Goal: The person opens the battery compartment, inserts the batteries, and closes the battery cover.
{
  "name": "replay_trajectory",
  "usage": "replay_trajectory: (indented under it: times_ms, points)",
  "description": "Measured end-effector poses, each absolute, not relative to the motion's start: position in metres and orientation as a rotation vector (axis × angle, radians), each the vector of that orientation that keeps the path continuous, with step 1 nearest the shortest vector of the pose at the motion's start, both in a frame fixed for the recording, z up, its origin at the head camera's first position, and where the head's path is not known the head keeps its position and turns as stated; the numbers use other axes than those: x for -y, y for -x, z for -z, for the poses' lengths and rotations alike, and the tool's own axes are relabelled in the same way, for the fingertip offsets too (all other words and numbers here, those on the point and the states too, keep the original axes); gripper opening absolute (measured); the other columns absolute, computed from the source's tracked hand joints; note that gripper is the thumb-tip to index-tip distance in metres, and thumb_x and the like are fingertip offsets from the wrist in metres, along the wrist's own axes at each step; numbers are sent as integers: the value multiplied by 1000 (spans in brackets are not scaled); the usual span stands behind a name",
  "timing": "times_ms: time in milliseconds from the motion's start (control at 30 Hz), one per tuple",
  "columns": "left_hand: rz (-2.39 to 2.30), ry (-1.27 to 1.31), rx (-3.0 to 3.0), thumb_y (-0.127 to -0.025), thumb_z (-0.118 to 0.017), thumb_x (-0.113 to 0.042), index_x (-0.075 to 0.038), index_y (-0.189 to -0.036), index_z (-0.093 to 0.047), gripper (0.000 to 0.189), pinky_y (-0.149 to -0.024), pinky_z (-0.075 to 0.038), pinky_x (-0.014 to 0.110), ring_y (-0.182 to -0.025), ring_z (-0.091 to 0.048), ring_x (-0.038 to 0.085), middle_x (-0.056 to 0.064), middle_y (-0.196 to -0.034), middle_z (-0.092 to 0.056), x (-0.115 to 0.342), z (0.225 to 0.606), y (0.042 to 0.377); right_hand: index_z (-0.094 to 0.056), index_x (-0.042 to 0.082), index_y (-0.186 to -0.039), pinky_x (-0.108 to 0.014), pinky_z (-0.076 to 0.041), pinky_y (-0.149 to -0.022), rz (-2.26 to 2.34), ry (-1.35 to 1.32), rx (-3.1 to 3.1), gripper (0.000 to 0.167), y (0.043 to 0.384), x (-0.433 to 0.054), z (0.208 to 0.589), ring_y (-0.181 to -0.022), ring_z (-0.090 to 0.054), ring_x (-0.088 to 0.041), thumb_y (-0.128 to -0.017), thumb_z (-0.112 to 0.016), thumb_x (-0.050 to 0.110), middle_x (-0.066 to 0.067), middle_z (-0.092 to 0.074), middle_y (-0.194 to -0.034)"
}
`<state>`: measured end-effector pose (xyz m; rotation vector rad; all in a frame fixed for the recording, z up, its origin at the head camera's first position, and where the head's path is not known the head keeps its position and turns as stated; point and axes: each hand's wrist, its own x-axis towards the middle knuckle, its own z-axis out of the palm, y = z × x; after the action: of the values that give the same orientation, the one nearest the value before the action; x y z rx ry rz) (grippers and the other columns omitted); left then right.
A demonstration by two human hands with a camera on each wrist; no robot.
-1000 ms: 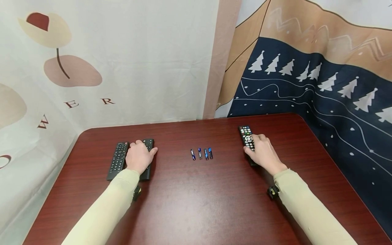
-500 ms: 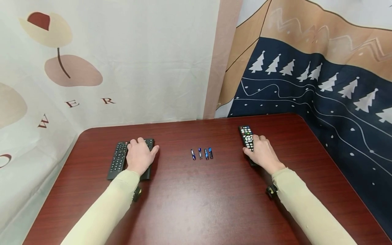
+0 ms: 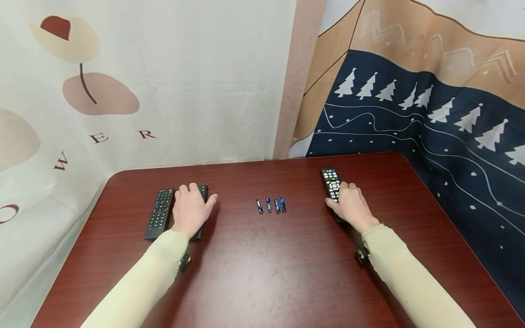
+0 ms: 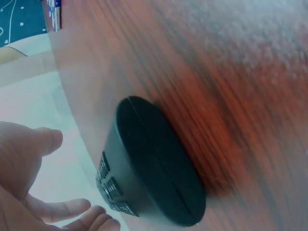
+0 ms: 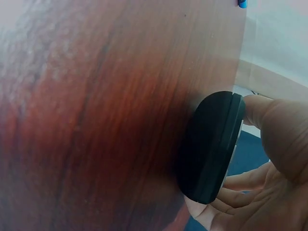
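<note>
My left hand (image 3: 190, 212) hovers over a black remote control (image 3: 203, 192), its thumb spread out to the right and its fingers loosely bent. In the left wrist view these fingers (image 4: 62, 210) show above the button face of that remote, apart from it, with its rounded end toward the camera. A second black remote (image 3: 159, 214) lies just left of the hand. On the right side, my right hand (image 3: 353, 206) grips another black remote (image 3: 329, 176) with coloured buttons, thumb on its left edge and fingers along its right. The right wrist view shows this remote's end against the table.
Several small blue batteries (image 3: 277, 206) lie in a row on the dark red table (image 3: 262, 264), between the two hands. A pale printed curtain (image 3: 205, 91) hangs behind the table, and a navy tree-patterned cloth (image 3: 414, 114) covers the right side.
My left hand has lifted and moved slightly right off the remote, its thumb farther out. The right hand has shifted a little left along its remote. The remotes and batteries lie as before.
</note>
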<state>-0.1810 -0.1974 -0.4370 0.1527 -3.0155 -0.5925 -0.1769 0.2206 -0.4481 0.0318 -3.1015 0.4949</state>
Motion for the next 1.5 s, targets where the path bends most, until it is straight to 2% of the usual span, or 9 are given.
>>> replay_trajectory:
  times_ms: [367,633,1133,1500]
  points:
    - [586,-109,2982,-100,-62,-44,15,-128,-48,67,-83,-54,61,-112,-48,50,36,-120,-48,183,436,175,-51,-18,-115,-51,-58,-80,-517,2,3115,48,177,-225,449,-89,-61,-41,-95,-66,22,-32,-54,-99]
    - [575,-79,2970,-100,-64,-43,14,-126,-50,64,-82,-53,60,-111,-49,50,34,-118,-50,178,433,171,-54,-17,-115,-56,-55,-83,-611,-22,3075,44,175,-223,447,-91,-61,-45,-92,-63,19,-33,-57,-100]
    - [573,-21,2956,-98,-64,-43,13,-123,-52,62,-83,-54,60,-113,-50,48,33,-118,-53,173,436,165,-52,-18,-134,-56,-55,-88,-796,-94,2978,56,168,-205,444,-99,-62,-43,-93,-60,19,-34,-61,-116]
    - [606,40,2929,-98,-65,-40,12,-120,-55,58,-90,-54,58,-113,-50,46,30,-118,-54,164,432,159,-54,-13,-137,-54,-54,-90,-875,-170,2904,56,164,-191,446,-102,-61,-40,-94,-61,21,-31,-63,-122]
